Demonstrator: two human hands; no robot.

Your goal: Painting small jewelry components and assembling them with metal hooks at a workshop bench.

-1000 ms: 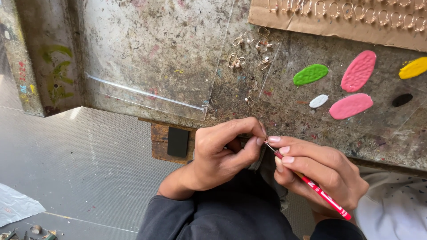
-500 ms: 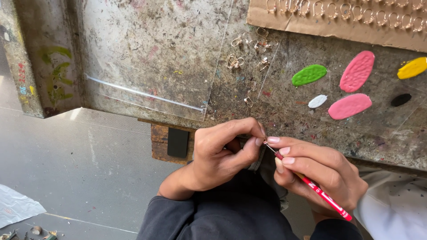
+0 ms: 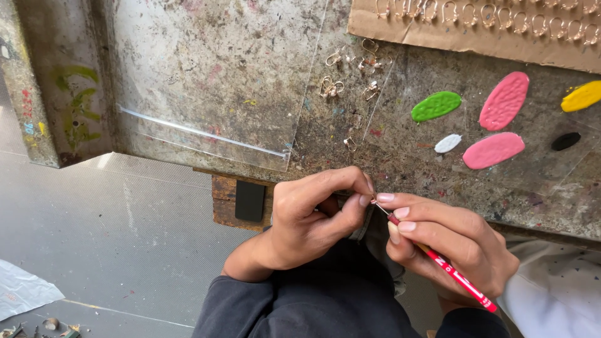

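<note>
Nearest to you, your dark sleeves fill the lower edge of the view, and a white spattered cloth lies at the lower right. Your right hand holds a red fine-tipped brush in a pencil grip: thumb and fingers are closed firmly on its shaft, the tip points up and left, and the handle runs down to the right past your wrist. Your left hand is curled shut, thumb and forefinger pinched together on a very small object at the brush tip; the object is too small and too hidden to identify. The brush tip meets that pinch point just in front of the table's near edge.

Below and left of your left hand, a wooden block with a black rectangle sits under the table edge. The grey floor lies to the left, with a scrap of white sheet at the lower left corner.

Beyond your hands is the stained worktable. A clear plastic sheet covers its left part. Small metal earring hooks lie scattered near the sheet's right edge. To the right lie paint blobs: green, white, two pink, yellow and black. Farthest, a cardboard strip carries a row of hooks.
</note>
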